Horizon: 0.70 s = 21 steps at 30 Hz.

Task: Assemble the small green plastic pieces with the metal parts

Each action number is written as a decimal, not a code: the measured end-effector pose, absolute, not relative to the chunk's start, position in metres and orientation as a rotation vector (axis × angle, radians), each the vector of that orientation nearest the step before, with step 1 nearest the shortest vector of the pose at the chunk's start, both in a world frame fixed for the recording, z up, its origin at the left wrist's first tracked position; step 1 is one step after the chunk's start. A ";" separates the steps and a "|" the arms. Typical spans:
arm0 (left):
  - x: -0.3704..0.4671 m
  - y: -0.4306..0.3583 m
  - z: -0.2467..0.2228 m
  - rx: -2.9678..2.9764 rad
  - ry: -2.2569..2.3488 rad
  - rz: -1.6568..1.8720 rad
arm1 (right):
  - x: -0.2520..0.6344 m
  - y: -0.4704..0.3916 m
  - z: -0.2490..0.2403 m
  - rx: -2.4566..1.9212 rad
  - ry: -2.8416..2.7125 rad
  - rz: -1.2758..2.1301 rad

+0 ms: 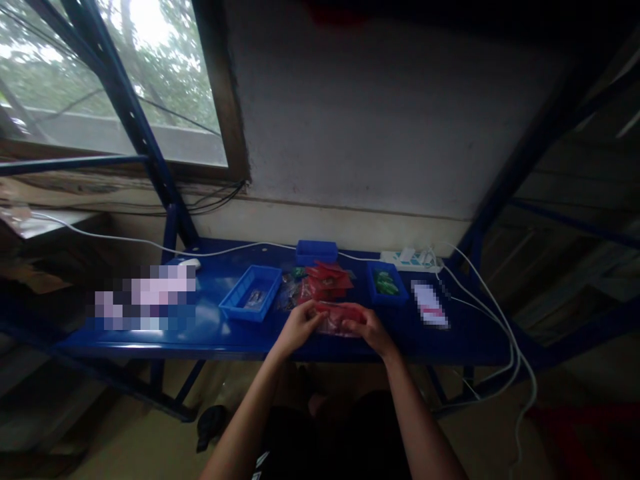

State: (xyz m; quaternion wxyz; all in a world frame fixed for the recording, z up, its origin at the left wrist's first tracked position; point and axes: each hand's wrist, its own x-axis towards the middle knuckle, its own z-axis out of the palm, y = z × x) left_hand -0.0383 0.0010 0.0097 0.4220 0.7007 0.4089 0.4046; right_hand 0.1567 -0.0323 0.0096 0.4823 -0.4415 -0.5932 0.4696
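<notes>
Between my two hands is a red plastic packet (336, 321), clear on its near side, held just above the front edge of the blue table (200, 341). My left hand (301, 325) grips its left end, thumb on top. The right end is pinched by my right hand (371, 328), its thumb lying across the packet. What the packet contains is too blurred to tell. Right behind it lies a loose pile of red packets (327, 279), with some small clear bags (287, 291) at the pile's left.
A blue tray (227, 308) with small clear packets stands left of the pile. On the right, another blue bin (373, 283) holds green packets (386, 283). Behind are a small blue bin (317, 252), a white power strip (413, 260) and trailing white cables (500, 320).
</notes>
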 end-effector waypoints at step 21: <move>-0.042 0.000 0.016 1.623 1.059 1.183 | 0.159 -0.022 -0.004 -1.214 -1.382 0.793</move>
